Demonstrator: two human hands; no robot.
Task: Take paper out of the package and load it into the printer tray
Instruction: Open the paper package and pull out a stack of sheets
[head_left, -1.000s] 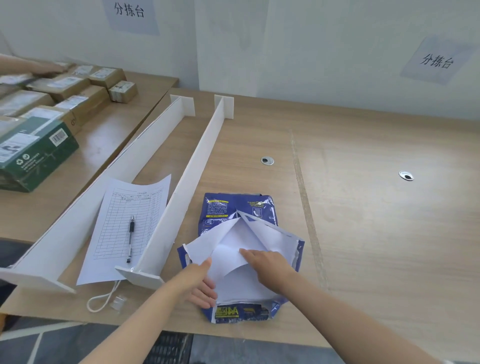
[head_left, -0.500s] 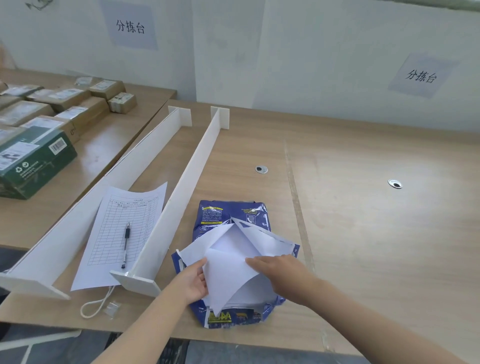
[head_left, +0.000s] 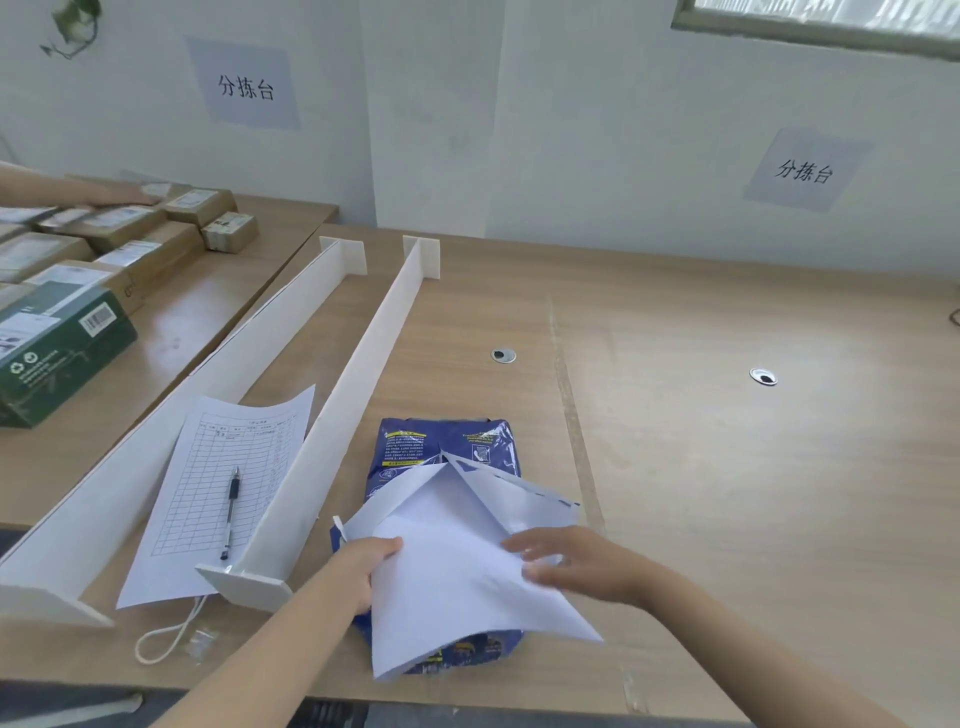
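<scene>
A blue paper package (head_left: 441, 447) lies near the front edge of the wooden table, its wrapper torn open with white flaps spread apart. A white sheet of paper (head_left: 457, 597) is raised out of the opening, its lower corner hanging past the package's near end. My left hand (head_left: 363, 571) grips the sheet's left edge. My right hand (head_left: 576, 564) rests on the sheet's right side, fingers spread and blurred. No printer or tray is in view.
Two long white dividers (head_left: 343, 415) run back from the front edge at left, with a printed form (head_left: 228, 483) and a pen (head_left: 231, 512) between them. Cardboard boxes (head_left: 145, 244) and a green box (head_left: 57, 353) fill the left table, where another person's arm (head_left: 78, 192) reaches. Cable grommets (head_left: 503, 355) dot the table.
The white sheet has come further up and out of the package toward me. My left hand moved onto its left edge and my right hand slid right along it.
</scene>
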